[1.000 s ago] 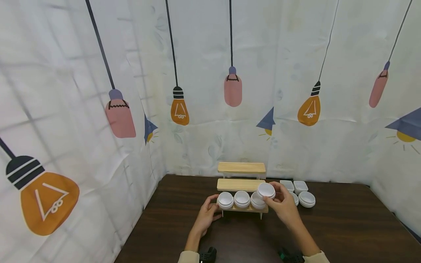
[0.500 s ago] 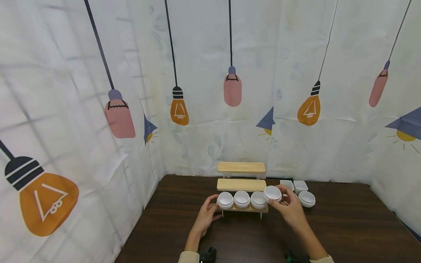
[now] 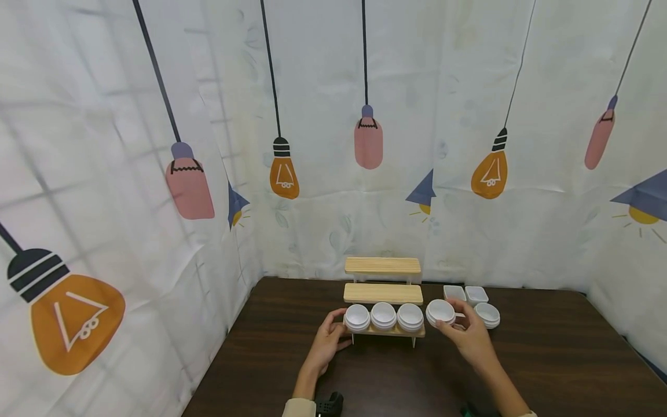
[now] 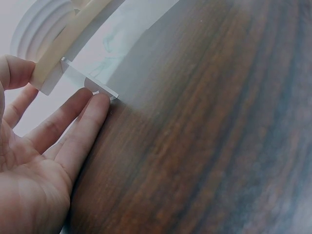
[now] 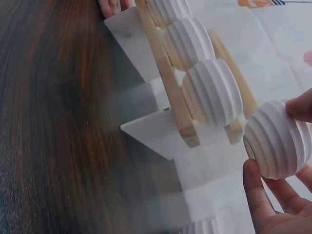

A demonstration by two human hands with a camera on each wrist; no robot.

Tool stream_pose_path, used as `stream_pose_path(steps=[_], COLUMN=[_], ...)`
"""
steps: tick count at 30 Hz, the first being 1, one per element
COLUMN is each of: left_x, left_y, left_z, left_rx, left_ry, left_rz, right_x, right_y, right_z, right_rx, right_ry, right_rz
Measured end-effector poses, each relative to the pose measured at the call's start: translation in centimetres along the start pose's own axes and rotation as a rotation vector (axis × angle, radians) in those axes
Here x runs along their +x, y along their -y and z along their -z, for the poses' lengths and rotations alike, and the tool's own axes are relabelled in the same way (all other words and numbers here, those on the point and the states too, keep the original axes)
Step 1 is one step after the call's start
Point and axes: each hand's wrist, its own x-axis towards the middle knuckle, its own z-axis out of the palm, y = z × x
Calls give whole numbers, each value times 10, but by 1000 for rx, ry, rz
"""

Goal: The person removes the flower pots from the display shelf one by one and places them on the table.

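Note:
A three-tier display stand with wooden shelves [image 3: 383, 293] and clear legs stands on the table. Three round white ribbed bowls [image 3: 383, 315] sit in a row on its lowest shelf. At that shelf's left end is my left hand [image 3: 325, 341]; its thumb and fingers hold the wooden end [image 4: 46, 78], with other fingertips against the clear leg [image 4: 90, 80]. My right hand [image 3: 469, 333] holds another round white ribbed bowl [image 5: 278, 139] by its side, just right of the shelf. Thumb and fingers are around its ribbed wall, and its opening faces up in the head view.
Two square white bowls [image 3: 476, 295] and a round white bowl [image 3: 487, 315] stand on the table to the right of the stand, partly behind my right hand. The dark wooden table [image 3: 547, 347] meets a patterned curtain [image 3: 323, 231] at the back.
My right hand has moved right with its bowl, from over the right end of the lowest shelf to beside it. The left hand has stayed at the shelf's left end.

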Motion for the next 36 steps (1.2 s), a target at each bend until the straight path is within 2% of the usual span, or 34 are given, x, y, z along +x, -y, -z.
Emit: stream_pose_path(steps=[15, 22, 36], left_x=[1, 3, 3], left_y=[1, 2, 3], left_z=[0, 1, 1], left_rx=[6, 2, 4], left_ry=[-6, -9, -7], left_rz=[11, 14, 4], right_x=[-8, -10, -9], right_y=[-15, -23, -34], right_z=[13, 20, 32], right_rx=[36, 7, -55], right_ry=[16, -2, 20], right_rz=[7, 26, -5])
